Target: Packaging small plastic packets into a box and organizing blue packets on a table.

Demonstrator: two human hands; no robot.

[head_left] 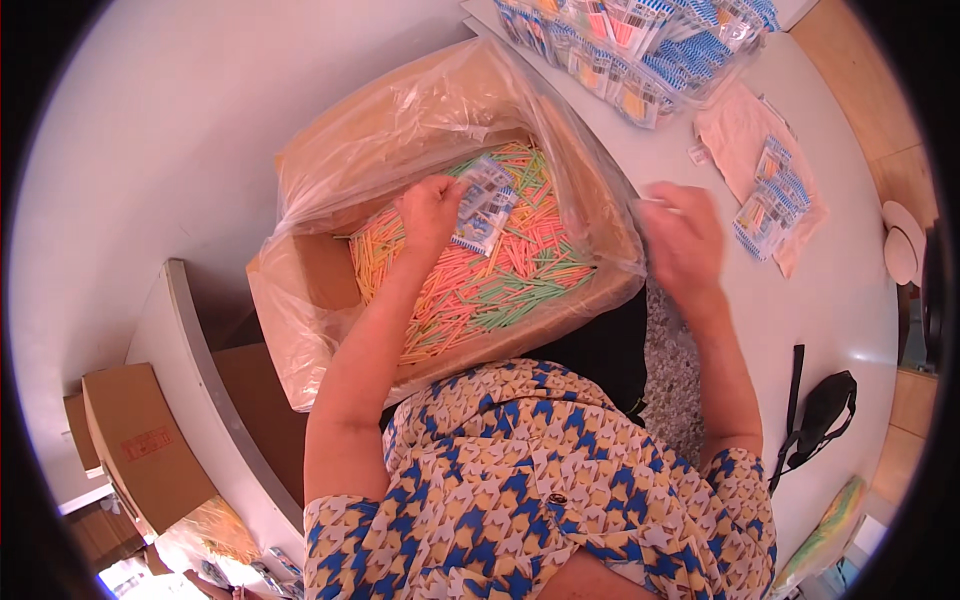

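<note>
A cardboard box [345,115] lined with clear plastic holds many thin pastel sticks [455,310] in pink, yellow, orange and green. Over the sticks are small clear packets [486,222] with blue-and-white striped ends, overlapping one another. My left hand [432,212] is inside the box, its fingers closed at the left edge of these packets, seemingly pinching one. Just outside the box's right side, above the white table, hangs my right hand [688,240]. Motion smears its fingers, which look curled; whether anything is in them is unclear.
A clear plastic bin [650,100] full of similar packets stands at the far right. Nearby, more packets [775,205] lie on a pink cloth [733,130]. A black strapped pouch [825,415] rests on the white table [740,310]. Another cardboard box [150,440] is at the lower left.
</note>
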